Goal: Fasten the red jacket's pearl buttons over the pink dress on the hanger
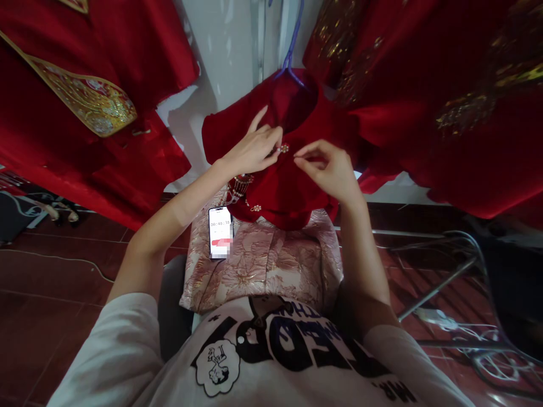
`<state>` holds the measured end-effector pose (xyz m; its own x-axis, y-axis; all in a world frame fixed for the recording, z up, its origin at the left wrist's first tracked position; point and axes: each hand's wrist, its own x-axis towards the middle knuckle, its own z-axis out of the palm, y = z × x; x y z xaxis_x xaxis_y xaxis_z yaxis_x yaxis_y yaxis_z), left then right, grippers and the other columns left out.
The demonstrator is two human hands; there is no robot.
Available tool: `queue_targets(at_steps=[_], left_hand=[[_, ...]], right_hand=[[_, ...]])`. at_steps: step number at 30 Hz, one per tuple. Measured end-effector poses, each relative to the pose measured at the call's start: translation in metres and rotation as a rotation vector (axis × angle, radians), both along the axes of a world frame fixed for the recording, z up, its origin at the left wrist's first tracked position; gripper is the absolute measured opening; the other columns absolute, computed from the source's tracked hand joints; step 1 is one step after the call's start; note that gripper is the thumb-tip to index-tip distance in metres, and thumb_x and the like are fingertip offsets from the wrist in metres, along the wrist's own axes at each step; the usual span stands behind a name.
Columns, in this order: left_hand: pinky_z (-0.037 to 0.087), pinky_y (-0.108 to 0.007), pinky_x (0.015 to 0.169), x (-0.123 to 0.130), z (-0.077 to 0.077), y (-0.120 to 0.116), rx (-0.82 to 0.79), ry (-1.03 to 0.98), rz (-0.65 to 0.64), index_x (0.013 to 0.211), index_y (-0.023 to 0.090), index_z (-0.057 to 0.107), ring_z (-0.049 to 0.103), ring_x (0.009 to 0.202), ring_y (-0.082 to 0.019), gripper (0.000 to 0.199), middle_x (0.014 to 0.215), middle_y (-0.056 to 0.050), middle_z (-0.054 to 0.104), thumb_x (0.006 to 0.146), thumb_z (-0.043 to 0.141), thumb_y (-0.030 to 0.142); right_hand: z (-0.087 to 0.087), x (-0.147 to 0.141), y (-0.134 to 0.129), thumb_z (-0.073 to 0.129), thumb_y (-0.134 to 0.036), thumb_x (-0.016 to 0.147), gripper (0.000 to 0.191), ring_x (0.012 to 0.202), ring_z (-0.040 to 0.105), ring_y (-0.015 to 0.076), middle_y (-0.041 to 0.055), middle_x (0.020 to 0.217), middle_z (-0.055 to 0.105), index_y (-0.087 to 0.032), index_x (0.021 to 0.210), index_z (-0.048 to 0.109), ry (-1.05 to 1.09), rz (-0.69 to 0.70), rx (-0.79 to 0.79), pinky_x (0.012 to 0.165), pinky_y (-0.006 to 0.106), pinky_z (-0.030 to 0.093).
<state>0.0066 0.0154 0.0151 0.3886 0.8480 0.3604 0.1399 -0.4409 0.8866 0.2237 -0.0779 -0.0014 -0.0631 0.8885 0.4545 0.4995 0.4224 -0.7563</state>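
Note:
A red velvet-like garment (297, 189) hangs from a purple hanger (289, 53) before me, its lower part over my lap. My left hand (257, 144) is closed at its front, thumb and bent fingers pinching a small beaded flower ornament (284, 148); its index finger points up along the cloth. Just to the right, my right hand (324, 167) holds thumb and fingertips together in a pinch. Anything between those tips is too small to make out. Below my left wrist lie beaded tassels (241, 185) and another flower-shaped bead piece (255, 208).
Pink floral brocade (271, 265) covers my lap, with a lit phone (219, 232) showing a timer on it. Red gowns with gold embroidery (102, 107) hang on both sides. A metal-framed chair (470, 249) and white cables (487, 350) are at right.

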Motion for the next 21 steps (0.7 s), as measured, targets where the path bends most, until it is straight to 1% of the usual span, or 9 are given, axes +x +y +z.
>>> queue_targets(at_steps=[3, 5, 7, 9, 12, 14, 17, 19, 21], left_hand=[[0.016, -0.061, 0.132, 0.001, 0.000, 0.001, -0.099, -0.058, 0.006, 0.093, 0.021, 0.064, 0.069, 0.108, -0.031, 0.018, 0.080, -0.003, 0.065, 0.082, 0.066, 0.008], [0.017, -0.060, 0.132, 0.002, -0.001, 0.002, -0.105, -0.059, 0.010, 0.095, 0.020, 0.065, 0.070, 0.108, -0.032, 0.016, 0.076, -0.003, 0.063, 0.083, 0.063, 0.009], [0.017, -0.061, 0.131, 0.003, -0.002, 0.003, -0.064, -0.053, 0.040, 0.092, 0.018, 0.066, 0.070, 0.110, -0.033, 0.012, 0.072, -0.003, 0.061, 0.085, 0.060, 0.011], [0.019, -0.060, 0.130, 0.004, -0.005, 0.004, 0.025, -0.015, 0.080, 0.088, 0.018, 0.067, 0.068, 0.115, -0.036, 0.010, 0.071, -0.005, 0.060, 0.087, 0.058, 0.014], [0.021, -0.060, 0.127, 0.004, -0.009, 0.005, 0.189, 0.100, 0.117, 0.086, 0.018, 0.069, 0.062, 0.125, -0.041, 0.011, 0.080, -0.010, 0.064, 0.089, 0.058, 0.020], [0.022, -0.062, 0.126, 0.003, -0.011, 0.003, 0.281, 0.179, 0.130, 0.092, 0.016, 0.070, 0.055, 0.132, -0.044, 0.012, 0.090, -0.013, 0.067, 0.087, 0.062, 0.023], [0.018, -0.064, 0.126, -0.002, -0.010, -0.003, 0.406, 0.323, 0.179, 0.102, 0.012, 0.070, 0.048, 0.138, -0.048, 0.022, 0.105, -0.020, 0.067, 0.088, 0.061, 0.025], [0.015, -0.065, 0.126, -0.007, -0.007, -0.007, 0.469, 0.404, 0.267, 0.109, 0.007, 0.069, 0.045, 0.140, -0.049, 0.030, 0.115, -0.025, 0.066, 0.093, 0.048, 0.021], [0.011, -0.064, 0.127, -0.013, -0.005, -0.008, 0.497, 0.395, 0.362, 0.117, 0.008, 0.068, 0.041, 0.145, -0.047, 0.038, 0.126, -0.027, 0.064, 0.096, 0.037, 0.018]], right_hand=[[0.013, -0.013, 0.014, 0.065, -0.053, 0.098, 0.039, 0.128, 0.067, 0.0303, 0.0124, 0.130, 0.072, -0.026, 0.125, 0.070, 0.074, -0.074, 0.065, 0.103, 0.044, 0.061], [0.020, -0.027, 0.028, 0.057, -0.055, 0.103, 0.048, 0.138, 0.061, 0.0316, 0.0128, 0.140, 0.068, -0.028, 0.142, 0.062, 0.125, -0.073, 0.045, 0.111, 0.047, 0.057], [0.023, -0.045, 0.042, 0.046, -0.053, 0.107, 0.054, 0.146, 0.056, 0.0296, 0.0117, 0.150, 0.063, -0.027, 0.154, 0.052, 0.202, -0.016, -0.003, 0.118, 0.047, 0.053], [0.021, -0.061, 0.054, 0.042, -0.055, 0.108, 0.060, 0.151, 0.050, 0.0290, 0.0121, 0.158, 0.056, -0.025, 0.159, 0.046, 0.233, -0.003, -0.059, 0.122, 0.046, 0.049], [0.008, -0.076, 0.064, 0.046, -0.063, 0.104, 0.080, 0.159, 0.039, 0.0327, 0.0218, 0.166, 0.042, -0.010, 0.163, 0.037, 0.193, -0.103, -0.163, 0.128, 0.048, 0.039], [-0.004, -0.076, 0.065, 0.050, -0.071, 0.100, 0.094, 0.161, 0.031, 0.0403, 0.0297, 0.164, 0.039, -0.003, 0.162, 0.033, 0.097, -0.200, -0.142, 0.130, 0.057, 0.031], [-0.023, -0.064, 0.064, 0.048, -0.080, 0.095, 0.099, 0.158, 0.027, 0.0508, 0.0331, 0.157, 0.042, -0.007, 0.161, 0.034, -0.078, -0.304, 0.020, 0.123, 0.072, 0.029], [-0.033, -0.050, 0.064, 0.044, -0.079, 0.097, 0.095, 0.156, 0.031, 0.0520, 0.0335, 0.151, 0.045, -0.009, 0.160, 0.036, -0.161, -0.365, 0.095, 0.121, 0.073, 0.031], [-0.041, -0.034, 0.064, 0.043, -0.077, 0.098, 0.090, 0.153, 0.037, 0.0511, 0.0343, 0.147, 0.048, -0.008, 0.157, 0.039, -0.211, -0.425, 0.106, 0.121, 0.071, 0.033]])
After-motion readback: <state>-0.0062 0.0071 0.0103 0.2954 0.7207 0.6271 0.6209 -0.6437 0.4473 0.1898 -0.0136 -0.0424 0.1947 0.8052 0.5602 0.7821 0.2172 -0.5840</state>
